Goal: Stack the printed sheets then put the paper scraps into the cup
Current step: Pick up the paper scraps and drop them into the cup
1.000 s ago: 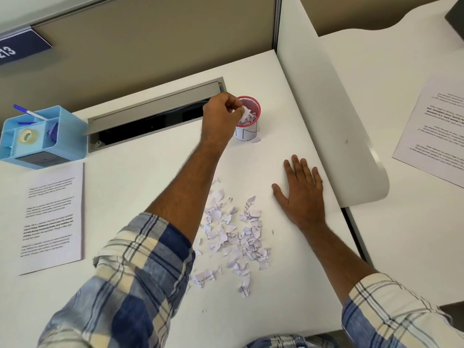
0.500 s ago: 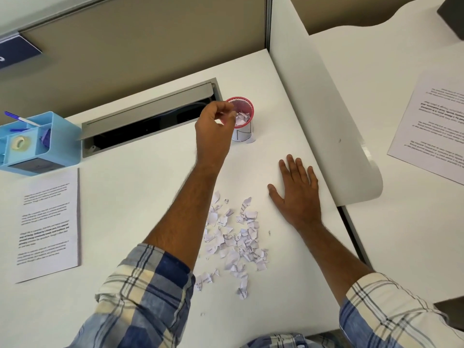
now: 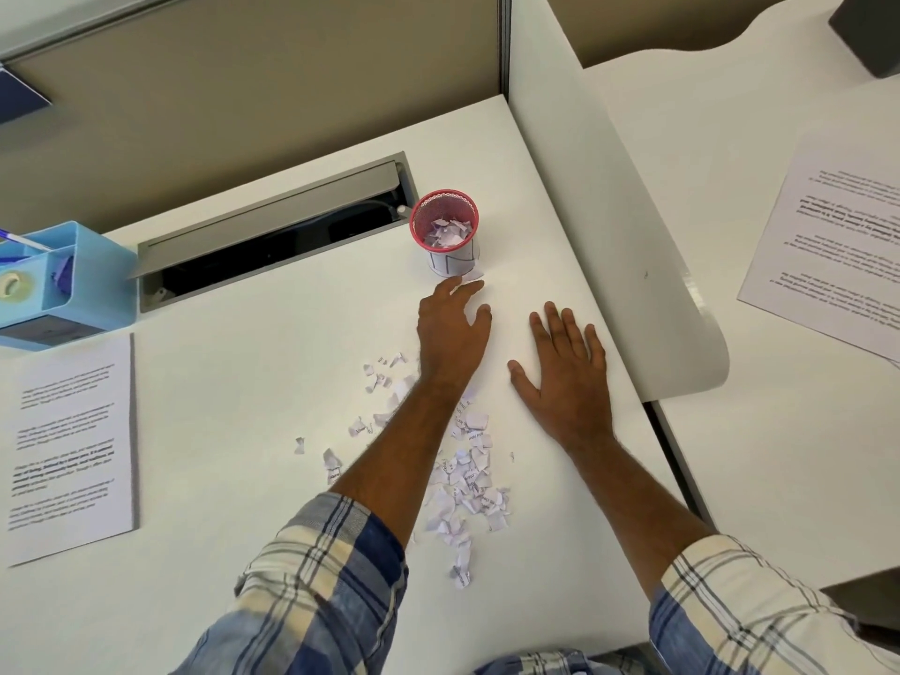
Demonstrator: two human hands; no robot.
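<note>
The left hand (image 3: pixel 450 328) hovers loose-fingered and empty at six o'clock of the scrap-filled cup (image 3: pixel 445 232), the right hand (image 3: pixel 567 377) lies flat, fingers spread, and paper scraps (image 3: pixel 462 479) litter the desk (image 3: pixel 243 382) beneath the left forearm.

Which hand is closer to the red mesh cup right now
The left. The left hand is just in front of the red mesh cup, fingertips almost at its base. The right hand lies flat on the desk, farther right and nearer the person.

The cup (image 3: pixel 444 231) stands behind the paper scraps (image 3: pixel 462 484), sheets (image 3: pixel 68 450) far left.
</note>
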